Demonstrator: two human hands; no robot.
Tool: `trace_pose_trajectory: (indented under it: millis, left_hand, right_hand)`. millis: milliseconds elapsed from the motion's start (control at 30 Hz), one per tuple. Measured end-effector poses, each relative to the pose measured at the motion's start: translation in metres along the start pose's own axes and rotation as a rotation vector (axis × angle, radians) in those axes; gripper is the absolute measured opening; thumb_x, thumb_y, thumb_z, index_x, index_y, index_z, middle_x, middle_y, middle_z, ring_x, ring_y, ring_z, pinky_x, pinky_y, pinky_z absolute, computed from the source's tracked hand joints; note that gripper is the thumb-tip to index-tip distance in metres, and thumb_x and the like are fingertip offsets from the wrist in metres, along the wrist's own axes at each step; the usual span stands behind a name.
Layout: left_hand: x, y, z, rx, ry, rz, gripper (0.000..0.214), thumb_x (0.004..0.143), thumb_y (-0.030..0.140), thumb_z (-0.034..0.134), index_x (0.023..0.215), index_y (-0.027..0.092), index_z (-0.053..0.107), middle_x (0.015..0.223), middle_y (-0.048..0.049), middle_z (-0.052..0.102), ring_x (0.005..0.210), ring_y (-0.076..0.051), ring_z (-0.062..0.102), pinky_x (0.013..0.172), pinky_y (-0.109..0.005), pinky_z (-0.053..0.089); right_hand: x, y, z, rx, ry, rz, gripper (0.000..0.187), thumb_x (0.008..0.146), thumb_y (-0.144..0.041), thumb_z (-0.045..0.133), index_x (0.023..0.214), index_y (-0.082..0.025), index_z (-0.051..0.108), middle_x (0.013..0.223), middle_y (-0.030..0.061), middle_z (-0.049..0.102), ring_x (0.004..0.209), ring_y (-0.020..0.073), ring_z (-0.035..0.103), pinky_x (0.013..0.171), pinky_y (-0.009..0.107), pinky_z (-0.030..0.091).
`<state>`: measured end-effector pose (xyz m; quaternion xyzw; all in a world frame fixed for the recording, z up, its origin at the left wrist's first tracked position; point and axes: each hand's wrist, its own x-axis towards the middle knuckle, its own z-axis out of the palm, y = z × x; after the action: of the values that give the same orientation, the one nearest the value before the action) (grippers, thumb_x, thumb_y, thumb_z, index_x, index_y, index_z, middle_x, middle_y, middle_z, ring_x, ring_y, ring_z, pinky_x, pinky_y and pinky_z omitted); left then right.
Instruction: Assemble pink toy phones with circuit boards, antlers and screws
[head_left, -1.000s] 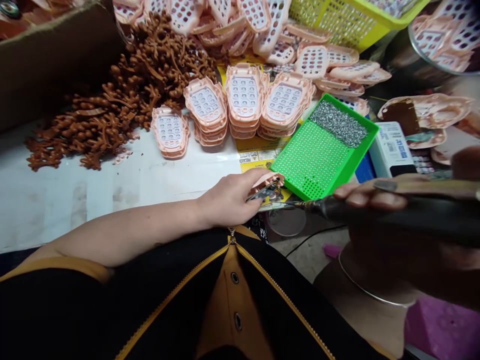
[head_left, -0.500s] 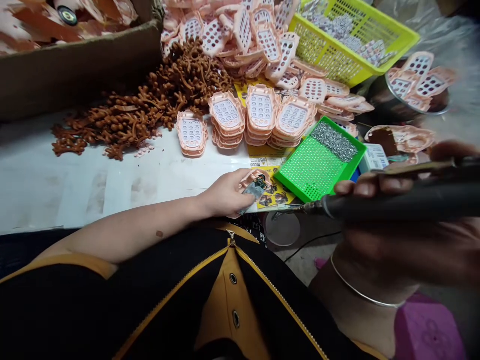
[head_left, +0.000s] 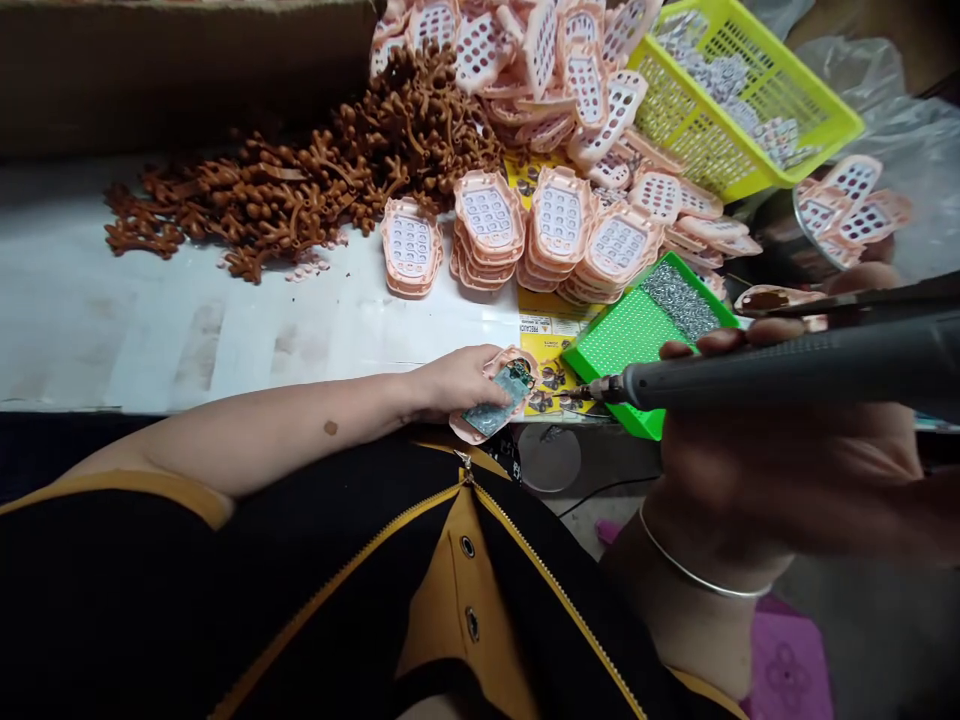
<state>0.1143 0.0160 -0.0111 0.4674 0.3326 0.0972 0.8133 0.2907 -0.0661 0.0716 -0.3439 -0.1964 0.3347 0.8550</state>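
My left hand rests at the table's front edge, fingers closed on a pink toy phone shell with a green circuit board lying in it. My right hand grips a dark electric screwdriver, held level with its tip pointing left, a short way from the shell. A green screw tray with a heap of small silver screws sits just behind the tip. A thin bangle circles my right wrist.
Stacks of pink keypad shells stand behind the tray. A pile of brown plastic sprues lies at the back left. A yellow basket of parts is at the back right. A cardboard box lines the far left edge.
My head has tilted, so the table slid down and right in view. My left hand has drawn the shell nearer the table edge, the circuit board now showing. The screwdriver stays level.
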Motion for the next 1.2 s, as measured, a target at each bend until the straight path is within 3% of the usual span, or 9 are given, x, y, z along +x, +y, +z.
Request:
trace_pose_trajectory:
  millis: [133,300,367,433,500,567,700,867,1200]
  left_hand:
    - [0.0,0.001,0.0,-0.053,0.003,-0.021,0.028,0.064,0.001,0.063,0.09,0.013,0.06,0.071,0.0009,0.064,0.06,-0.011,0.059,0.06,-0.024,0.047]
    - [0.0,0.002,0.0,-0.114,-0.049,-0.005,0.029,0.065,-0.002,0.061,0.088,0.014,0.061,0.066,0.0027,0.063,0.056,-0.01,0.058,0.056,-0.022,0.046]
    - [0.001,0.003,0.0,-0.152,-0.056,-0.016,0.029,0.064,-0.003,0.061,0.088,0.015,0.061,0.066,0.0024,0.064,0.055,-0.01,0.058,0.056,-0.022,0.047]
    - [0.002,0.002,-0.001,-0.188,-0.047,-0.046,0.029,0.064,-0.003,0.062,0.088,0.014,0.061,0.066,0.0011,0.064,0.055,-0.011,0.059,0.055,-0.023,0.048]
    - [0.003,0.002,-0.002,-0.238,-0.052,-0.077,0.03,0.062,-0.002,0.063,0.088,0.013,0.061,0.068,-0.0011,0.066,0.056,-0.013,0.061,0.056,-0.024,0.049]
    - [0.005,0.0,-0.003,-0.301,-0.074,-0.093,0.031,0.061,-0.001,0.065,0.089,0.012,0.062,0.071,-0.0037,0.068,0.058,-0.015,0.064,0.059,-0.026,0.052]
    - [0.007,-0.001,-0.007,-0.385,-0.11,-0.097,0.031,0.06,0.0,0.066,0.089,0.01,0.063,0.074,-0.0067,0.07,0.062,-0.016,0.066,0.063,-0.028,0.055]
    - [0.008,0.0,-0.009,-0.431,-0.142,-0.08,0.026,0.061,0.0,0.066,0.084,0.01,0.062,0.072,-0.0057,0.068,0.065,-0.015,0.066,0.067,-0.027,0.055]
    - [0.009,-0.001,-0.011,-0.491,-0.168,-0.092,0.031,0.061,0.0,0.068,0.09,0.01,0.063,0.083,-0.0091,0.072,0.069,-0.016,0.068,0.072,-0.031,0.054]
  right_hand:
    - [-0.001,0.006,0.003,-0.211,-0.169,-0.067,0.06,0.078,-0.066,0.032,0.089,-0.021,0.071,0.078,0.0045,0.069,0.07,0.0209,0.068,0.068,0.04,0.059]
    - [0.001,0.01,0.009,-0.338,-0.08,-0.12,0.081,0.092,-0.061,0.004,0.101,-0.018,0.071,0.072,0.0019,0.062,0.061,0.0169,0.065,0.056,0.035,0.056]
    - [0.0,0.018,0.008,-0.383,-0.092,-0.191,0.075,0.09,-0.07,0.018,0.099,-0.019,0.072,0.065,-0.0008,0.057,0.051,0.014,0.059,0.045,0.029,0.051]
    - [-0.002,0.026,0.004,-0.424,-0.25,-0.261,0.068,0.076,-0.08,0.047,0.093,-0.019,0.072,0.056,-0.0043,0.051,0.04,0.011,0.05,0.035,0.025,0.044]
    - [-0.005,0.034,-0.002,-0.459,-0.407,-0.306,0.056,0.068,-0.072,0.068,0.091,-0.022,0.073,0.05,-0.0073,0.046,0.035,0.0091,0.044,0.033,0.024,0.042]
    - [-0.008,0.038,-0.004,-0.463,-0.458,-0.383,0.042,0.074,-0.062,0.069,0.093,-0.026,0.074,0.049,-0.0083,0.042,0.036,0.0088,0.042,0.036,0.024,0.044]
    - [-0.008,0.044,0.005,-0.417,-0.447,-0.537,0.036,0.081,-0.061,0.058,0.093,-0.031,0.073,0.049,-0.0088,0.034,0.035,0.0081,0.037,0.033,0.023,0.039]
    - [-0.004,0.058,0.019,-0.352,-0.359,-0.502,0.037,0.077,-0.062,0.063,0.087,-0.027,0.068,0.049,-0.0094,0.03,0.035,0.0082,0.041,0.035,0.024,0.041]
    - [0.004,0.073,0.024,-0.313,-0.401,-0.525,0.035,0.085,-0.059,0.052,0.092,-0.032,0.074,0.051,-0.007,0.028,0.036,0.0081,0.035,0.034,0.022,0.036]
